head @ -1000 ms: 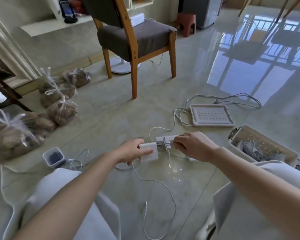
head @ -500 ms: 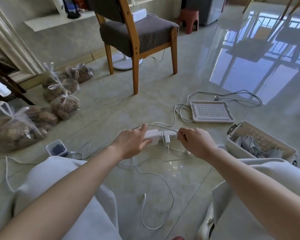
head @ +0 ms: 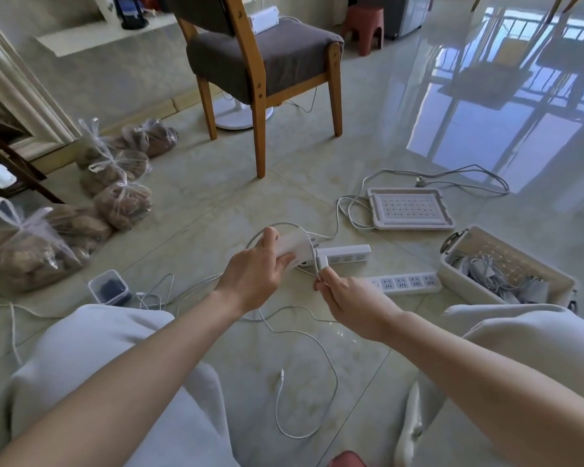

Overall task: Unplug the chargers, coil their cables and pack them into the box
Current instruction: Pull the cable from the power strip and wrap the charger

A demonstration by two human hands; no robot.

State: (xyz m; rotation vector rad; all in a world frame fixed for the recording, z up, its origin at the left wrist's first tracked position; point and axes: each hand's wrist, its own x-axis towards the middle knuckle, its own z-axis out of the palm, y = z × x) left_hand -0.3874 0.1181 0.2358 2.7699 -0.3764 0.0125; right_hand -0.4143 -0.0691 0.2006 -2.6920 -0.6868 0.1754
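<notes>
We see one head view, looking down at both hands over a pale tiled floor. The open white plastic box sits on the floor and serves as our landmark; grey and white coiled cables and adapters already lie inside it. To the left of the box, raised off the floor, the left hand has its fingers wrapped round a white square charger. A thin white cable arcs over that charger and runs down to the right hand, which pinches it between thumb and fingertips, closer to the box. Two white power strips lie left of the box: the nearer strip is just beside its wall, and the farther strip lies behind the hands. Beyond the box rests a white perforated lid. Far beyond and to the left stands a wooden chair with a grey cushion.
</notes>
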